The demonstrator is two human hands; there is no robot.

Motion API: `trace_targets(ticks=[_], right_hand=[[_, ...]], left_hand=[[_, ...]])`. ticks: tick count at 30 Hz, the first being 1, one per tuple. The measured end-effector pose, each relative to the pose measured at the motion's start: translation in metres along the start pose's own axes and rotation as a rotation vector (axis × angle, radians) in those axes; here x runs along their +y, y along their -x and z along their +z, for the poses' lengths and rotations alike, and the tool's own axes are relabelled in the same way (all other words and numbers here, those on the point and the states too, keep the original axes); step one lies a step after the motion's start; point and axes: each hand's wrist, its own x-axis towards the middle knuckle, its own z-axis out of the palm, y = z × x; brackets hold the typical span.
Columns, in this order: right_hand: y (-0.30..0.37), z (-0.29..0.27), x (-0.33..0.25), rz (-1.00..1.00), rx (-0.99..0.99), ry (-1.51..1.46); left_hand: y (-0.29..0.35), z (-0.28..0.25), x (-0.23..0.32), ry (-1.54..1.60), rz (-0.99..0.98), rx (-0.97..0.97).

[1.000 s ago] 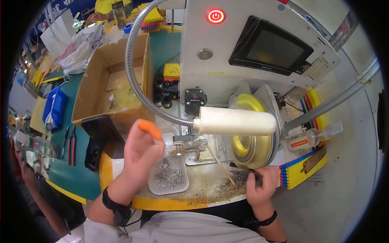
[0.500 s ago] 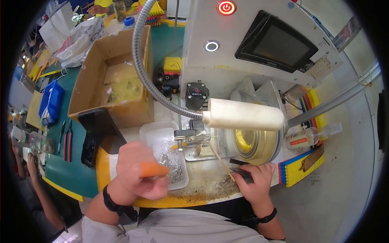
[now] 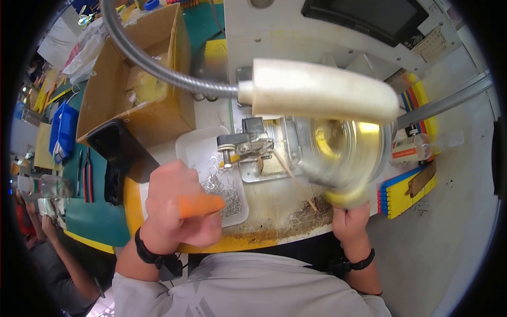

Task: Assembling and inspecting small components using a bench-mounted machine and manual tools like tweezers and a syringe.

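Left hand (image 3: 171, 198), orange finger cover (image 3: 200, 206) on, was loosely curled; whether anything was pinched couldn't be told. The right hand (image 3: 351, 224) was half-hidden by a yellow blurred thing (image 3: 346, 198) below the wheel (image 3: 364, 150), grip unclear. The white tray (image 3: 203, 142) of metal bits (image 3: 227, 198) was parked just beyond and right of the left hand, the nearer one, long axis pointed away from the body.

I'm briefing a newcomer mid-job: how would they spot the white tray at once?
Find the big open cardboard box at upper left. Off its near right corner, partly hidden by the person's left hand, sits a shallow white tray. Unlike the blue bin farther left, it holds a heap of small silvery wire pieces.
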Motion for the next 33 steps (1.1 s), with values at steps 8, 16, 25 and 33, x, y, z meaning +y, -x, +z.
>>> trace_targets(ticks=[8,16,25,33], right_hand=[[0.006,0.0,-0.005,0.125,0.03,-0.011],[0.003,0.0,-0.003,0.07,0.048,-0.056],[0.002,-0.002,-0.007,0.093,0.045,-0.061],[0.004,-0.004,-0.004,0.089,0.026,-0.035]], left_hand=[[-0.007,0.0,0.004,0.011,-0.026,-0.098],[-0.006,0.009,0.002,0.054,-0.005,-0.029],[-0.006,0.012,0.003,0.059,-0.015,-0.006],[-0.011,0.008,0.003,0.056,-0.045,-0.069]])
